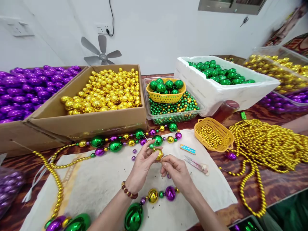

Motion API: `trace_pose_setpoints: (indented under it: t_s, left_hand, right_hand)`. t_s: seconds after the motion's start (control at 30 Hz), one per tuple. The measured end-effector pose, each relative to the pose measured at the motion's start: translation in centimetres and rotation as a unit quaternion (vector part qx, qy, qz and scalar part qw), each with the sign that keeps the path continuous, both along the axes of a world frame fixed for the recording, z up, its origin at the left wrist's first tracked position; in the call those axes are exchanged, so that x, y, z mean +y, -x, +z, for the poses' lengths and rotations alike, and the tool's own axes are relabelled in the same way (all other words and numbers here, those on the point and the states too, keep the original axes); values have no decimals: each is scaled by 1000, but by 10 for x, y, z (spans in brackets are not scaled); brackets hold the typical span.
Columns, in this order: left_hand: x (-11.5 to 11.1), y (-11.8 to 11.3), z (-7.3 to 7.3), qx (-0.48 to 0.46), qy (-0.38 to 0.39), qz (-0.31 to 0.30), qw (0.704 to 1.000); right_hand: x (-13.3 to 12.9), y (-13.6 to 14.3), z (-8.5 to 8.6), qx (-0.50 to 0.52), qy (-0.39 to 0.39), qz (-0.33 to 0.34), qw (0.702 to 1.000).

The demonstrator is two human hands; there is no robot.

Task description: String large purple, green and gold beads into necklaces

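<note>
A shiny gold bead (pixel 159 154) sits between the thumb and fingers of my left hand (pixel 141 165), which wears a beaded bracelet (pixel 129 190). Just above that thumb is a small green bead (pixel 151 146). My right hand (pixel 176 171) is closed in a pinch against the gold bead's lower right side; what its fingertips hold is too fine to make out. Below my hands runs a strand with a gold ball (pixel 152 196), a purple ball (pixel 170 193) and a large green bead (pixel 134 217). Behind them lies a strung garland (pixel 115 146) of green, purple and gold beads.
A white cloth (pixel 96 183) covers the table's middle, with thread snips (pixel 196 164) and a blue packet (pixel 188 149) on it. Behind stand a cardboard box (pixel 96 123) of gold beads and a foam box (pixel 228 93). Gold strands (pixel 269 144) pile beside a yellow basket (pixel 202 141).
</note>
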State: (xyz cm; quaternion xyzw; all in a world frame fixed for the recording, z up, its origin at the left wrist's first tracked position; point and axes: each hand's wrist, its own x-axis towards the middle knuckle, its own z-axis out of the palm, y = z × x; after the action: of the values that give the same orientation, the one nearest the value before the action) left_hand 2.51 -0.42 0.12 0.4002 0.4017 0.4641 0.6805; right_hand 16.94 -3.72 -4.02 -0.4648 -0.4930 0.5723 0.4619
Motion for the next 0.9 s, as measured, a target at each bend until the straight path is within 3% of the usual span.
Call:
trace_pose_setpoints:
  t_s: [0.4, 0.67, 0.77, 0.9]
  left_hand:
    - [-1, 3, -3, -7, 28, 44, 999]
    - [22, 48, -4, -35, 23, 143, 989]
    - [25, 59, -4, -41, 38, 143, 988]
    - [21, 53, -5, -44, 42, 124, 990]
  right_hand:
    - [-5, -2, -5, -11, 4, 7, 1000]
    - [-13, -23, -5, -59, 7, 51, 997]
    - [-15, -27, -6, -68, 9, 58, 996]
    - [-15, -23, -6, -67, 8, 64, 996]
